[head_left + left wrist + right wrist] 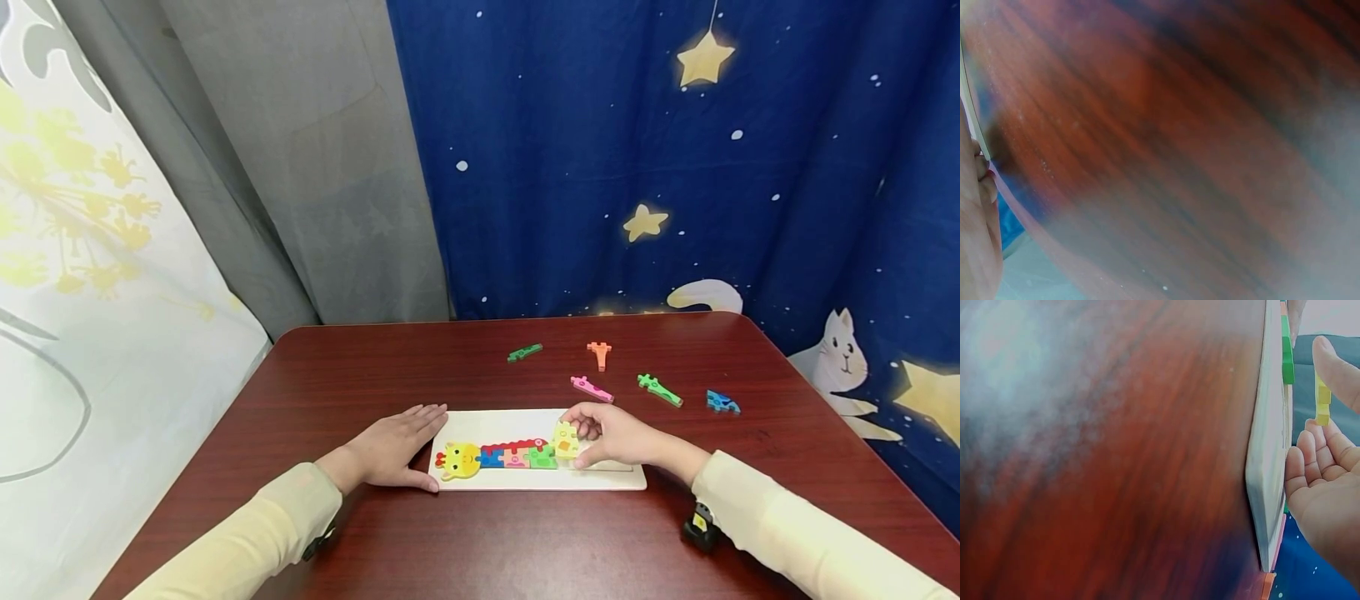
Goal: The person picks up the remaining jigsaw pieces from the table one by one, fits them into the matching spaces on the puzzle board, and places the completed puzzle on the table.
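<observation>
Cream sleeves point(810, 521) reach in from both lower corners, a black wrist camera point(701, 527) strapped at the right cuff. Beyond them, the left hand point(393, 446) rests against the left end of a pale puzzle board point(487, 421), its fingers straight and the thumb spread away near the bottom corner. Over the board's right half, the right hand point(618, 433) pinches a yellow piece point(566, 440) between thumb and fingers; the right wrist view shows this piece held up off the board. Lying in the board, from the left, are a yellow giraffe head point(460, 461), a blue piece point(491, 457), a salmon piece point(515, 457) and a green piece point(541, 457), with a red strip point(517, 445) along their upper edge. Behind the board, five loose pieces lie apart on the reddish-brown tabletop point(375, 367): dark green point(525, 352), orange point(600, 354), pink point(592, 388), light green point(660, 390) and blue point(722, 402). A starry blue curtain point(555, 167) hangs past the far edge.
</observation>
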Available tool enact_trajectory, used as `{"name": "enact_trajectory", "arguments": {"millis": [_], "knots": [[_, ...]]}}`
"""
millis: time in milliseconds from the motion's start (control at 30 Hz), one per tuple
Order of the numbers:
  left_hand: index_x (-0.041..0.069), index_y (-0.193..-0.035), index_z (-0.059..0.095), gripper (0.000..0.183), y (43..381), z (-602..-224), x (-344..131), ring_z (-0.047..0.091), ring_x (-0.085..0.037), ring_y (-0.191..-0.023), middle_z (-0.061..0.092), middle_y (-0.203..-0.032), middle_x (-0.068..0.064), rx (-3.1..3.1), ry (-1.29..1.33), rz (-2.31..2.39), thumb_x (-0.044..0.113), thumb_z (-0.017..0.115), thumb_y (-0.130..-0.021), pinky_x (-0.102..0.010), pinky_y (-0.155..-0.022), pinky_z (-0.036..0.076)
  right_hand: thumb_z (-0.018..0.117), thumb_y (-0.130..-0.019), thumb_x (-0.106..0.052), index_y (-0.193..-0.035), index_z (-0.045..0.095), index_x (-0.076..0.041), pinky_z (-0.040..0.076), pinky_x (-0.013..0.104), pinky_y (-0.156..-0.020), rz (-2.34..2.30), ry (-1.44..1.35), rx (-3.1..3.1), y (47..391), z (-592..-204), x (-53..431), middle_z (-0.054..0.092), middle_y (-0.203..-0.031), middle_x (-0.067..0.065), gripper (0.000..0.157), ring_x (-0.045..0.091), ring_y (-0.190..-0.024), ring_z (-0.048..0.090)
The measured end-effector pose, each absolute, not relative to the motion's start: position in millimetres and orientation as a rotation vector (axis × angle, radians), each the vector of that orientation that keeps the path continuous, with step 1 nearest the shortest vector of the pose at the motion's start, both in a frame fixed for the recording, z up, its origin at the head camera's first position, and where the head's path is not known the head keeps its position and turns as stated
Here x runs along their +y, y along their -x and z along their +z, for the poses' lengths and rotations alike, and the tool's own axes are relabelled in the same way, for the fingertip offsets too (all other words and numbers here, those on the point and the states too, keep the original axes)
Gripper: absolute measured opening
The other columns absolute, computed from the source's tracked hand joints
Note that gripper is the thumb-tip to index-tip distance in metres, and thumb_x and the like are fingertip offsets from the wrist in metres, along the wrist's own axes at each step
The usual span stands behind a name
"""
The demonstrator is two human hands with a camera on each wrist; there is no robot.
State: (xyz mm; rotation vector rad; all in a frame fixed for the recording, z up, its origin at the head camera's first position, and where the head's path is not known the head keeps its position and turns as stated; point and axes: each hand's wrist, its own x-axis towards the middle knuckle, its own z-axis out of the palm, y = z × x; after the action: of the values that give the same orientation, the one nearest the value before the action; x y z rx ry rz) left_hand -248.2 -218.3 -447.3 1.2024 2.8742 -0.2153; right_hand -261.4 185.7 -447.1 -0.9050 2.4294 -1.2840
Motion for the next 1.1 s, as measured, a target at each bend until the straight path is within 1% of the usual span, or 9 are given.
{"name": "enact_trajectory", "arguments": {"millis": [200,567,1100], "knots": [[0.006,-0.155,0.023,0.112,247.0,-445.4,-217.7,0.019,-0.022,-0.145,0.02,-0.16,-0.008,2.875,-1.203,-0.207,0.087,0.031,-0.078,-0.036,-0.116,0.019,0.089,-0.069,-0.015,-0.114,0.061,-0.003,0.045,0.025,-0.071,-1.248,0.898,2.442,261.1,-446.4,185.5,0.054,-0.09,0.006,0.054,0.023,-0.086,0.05],[0.005,-0.154,0.023,0.112,245.9,-444.8,-217.9,0.019,-0.022,-0.145,0.02,-0.16,-0.009,2.871,-1.198,-0.219,0.087,0.03,-0.079,-0.036,-0.116,0.019,0.09,-0.068,-0.02,-0.113,0.06,-0.006,0.045,0.025,-0.074,-1.145,0.898,2.475,260.2,-445.7,184.1,0.054,-0.091,0.001,0.056,0.022,-0.087,0.049],[0.007,-0.155,0.022,0.112,247.9,-446.8,-218.0,0.018,-0.021,-0.146,0.019,-0.16,-0.008,2.872,-1.197,-0.237,0.088,0.03,-0.078,-0.035,-0.116,0.018,0.09,-0.068,-0.019,-0.112,0.06,-0.006,0.043,0.026,-0.074,-1.122,0.899,2.478,261.3,-449.6,183.3,0.053,-0.091,0.002,0.055,0.022,-0.087,0.048]]}}
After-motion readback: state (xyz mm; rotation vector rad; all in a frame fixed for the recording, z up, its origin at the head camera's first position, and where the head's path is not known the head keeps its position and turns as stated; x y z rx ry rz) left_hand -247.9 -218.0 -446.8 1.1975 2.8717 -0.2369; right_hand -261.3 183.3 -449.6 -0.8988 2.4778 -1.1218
